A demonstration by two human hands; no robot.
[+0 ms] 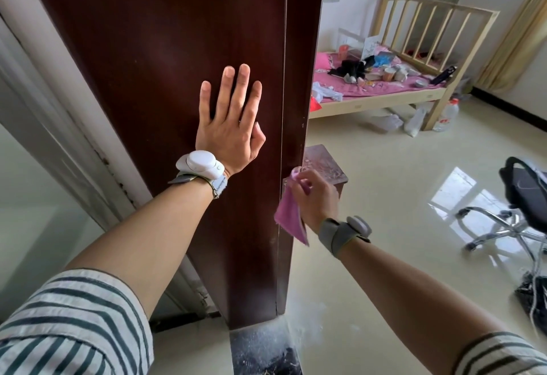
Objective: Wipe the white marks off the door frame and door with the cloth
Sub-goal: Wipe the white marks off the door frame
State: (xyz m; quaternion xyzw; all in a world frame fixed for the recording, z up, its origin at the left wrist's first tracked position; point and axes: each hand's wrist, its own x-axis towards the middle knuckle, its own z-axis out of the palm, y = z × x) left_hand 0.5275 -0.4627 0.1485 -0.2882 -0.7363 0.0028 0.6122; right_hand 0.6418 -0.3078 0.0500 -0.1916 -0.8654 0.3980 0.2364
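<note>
maroon wood fills the middle of your view: a broad panel (148, 49) and, past a vertical seam, the narrower strip of the door frame (299, 49). whether the broad panel is the door leaf or the frame's lining is not clear from here. your left hand (229, 120) lies flat on that panel, fingers straight and spread, holding nothing. your right hand (318, 197) is curled round the pink cloth (291, 220) and presses a bunched corner against the frame's outer edge, about midway down. the rest of the cloth hangs loose below your fingers.

judging from this, you are mid-job. the broad panel above and around your left hand looks free of white and shows only sheen. small white marks (278, 238) show along the seam below the cloth, and a speck or two sit on the strip above it, so the lower run of the frame seems left to do. pale dust lies on the floor (384, 167) at the frame's foot, beside the dark stone threshold (260, 351).

for room: the frame's edge is a sharp vertical corner, so the cloth can wrap it from both faces. a small wooden stool (328, 164) stands just behind your right hand, near enough to crowd a wide sweep into the room. the office chair (518, 197) and the bed (370, 102) are well apart from the frame. downward, the path to the floor looks open.
</note>
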